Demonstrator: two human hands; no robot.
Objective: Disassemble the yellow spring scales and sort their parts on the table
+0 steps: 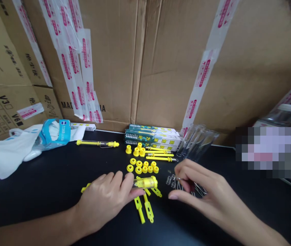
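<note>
Left hand (103,201): clasped over clear-and-yellow plastic tube (145,182) on black worktop (32,201). Right hand (201,184): well apart from left, just right of tube, at small coil springs (170,181); whether it holds one, cannot tell. Yellow plastic arms (140,210) just below tube; yellow plastic rings (139,167) just above it. Step, by look: parts going onto tube. Next move needs fine pinch for small springs w/ tube kept steady.

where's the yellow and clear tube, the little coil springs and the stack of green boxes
yellow and clear tube (147,183), head view, point on its yellow end
little coil springs (170,180), head view, point on the middle of the cluster
stack of green boxes (153,139), head view, point on the front of the stack
</note>
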